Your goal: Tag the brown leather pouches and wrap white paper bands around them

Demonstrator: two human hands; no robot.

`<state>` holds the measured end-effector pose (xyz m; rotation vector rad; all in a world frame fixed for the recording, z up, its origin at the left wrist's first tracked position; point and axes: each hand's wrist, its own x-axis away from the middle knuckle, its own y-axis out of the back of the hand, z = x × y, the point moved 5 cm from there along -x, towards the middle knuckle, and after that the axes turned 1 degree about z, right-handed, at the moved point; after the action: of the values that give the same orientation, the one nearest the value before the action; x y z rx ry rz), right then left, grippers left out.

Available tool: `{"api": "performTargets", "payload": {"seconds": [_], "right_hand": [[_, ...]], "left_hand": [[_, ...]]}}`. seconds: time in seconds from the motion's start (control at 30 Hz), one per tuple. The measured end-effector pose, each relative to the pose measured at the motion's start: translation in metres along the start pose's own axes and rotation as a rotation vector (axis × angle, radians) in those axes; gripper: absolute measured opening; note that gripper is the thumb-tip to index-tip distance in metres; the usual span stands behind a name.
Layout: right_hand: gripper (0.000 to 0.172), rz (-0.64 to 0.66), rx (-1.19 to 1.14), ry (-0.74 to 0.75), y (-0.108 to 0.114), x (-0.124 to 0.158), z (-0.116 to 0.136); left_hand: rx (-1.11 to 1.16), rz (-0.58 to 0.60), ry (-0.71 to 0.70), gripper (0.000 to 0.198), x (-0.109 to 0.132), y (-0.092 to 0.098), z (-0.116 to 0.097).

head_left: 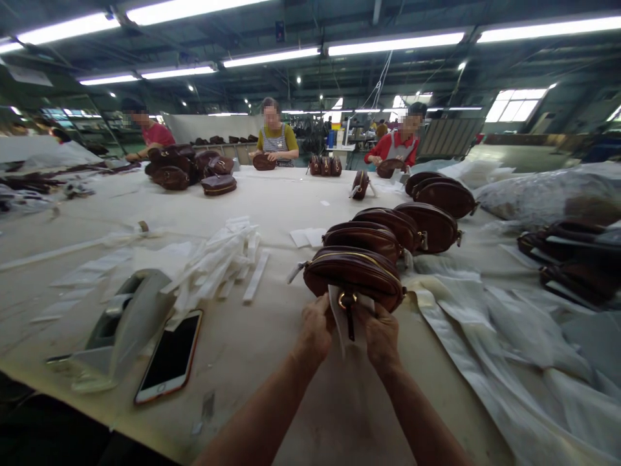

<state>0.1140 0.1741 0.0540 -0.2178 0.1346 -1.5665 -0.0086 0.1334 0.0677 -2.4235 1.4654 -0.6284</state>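
A dark brown leather pouch with a gold zipper lies right in front of me on the table. From its near side hangs a short leather tab with a gold ring, and a white wrapping strip is tucked behind that tab. My left hand is closed at the strip's left edge, close under the pouch. On the other side my right hand pinches the strip's right edge. Both sets of fingertips are partly hidden. More brown pouches stand in a row behind this one.
At left lie a tape dispenser, a phone and loose white strips. White wrapping sheets and plastic-covered pouches fill the right. Across the table, people handle pouches beside a pouch pile.
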Motion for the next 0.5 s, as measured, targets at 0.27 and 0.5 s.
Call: {"api": "performTargets", "payload": {"seconds": [0.27,0.5], "right_hand": [[0.031,0.033,-0.069,-0.057,-0.005,0.007,0.001],[0.035,0.047,-0.092,-0.091,-0.005,0.007,0.000]], "left_hand": [[0.184,0.068,0.109,0.058,-0.016,-0.001,0.016],[0.147,0.195,0.155,0.055,-0.021,-0.006,0.026]]}}
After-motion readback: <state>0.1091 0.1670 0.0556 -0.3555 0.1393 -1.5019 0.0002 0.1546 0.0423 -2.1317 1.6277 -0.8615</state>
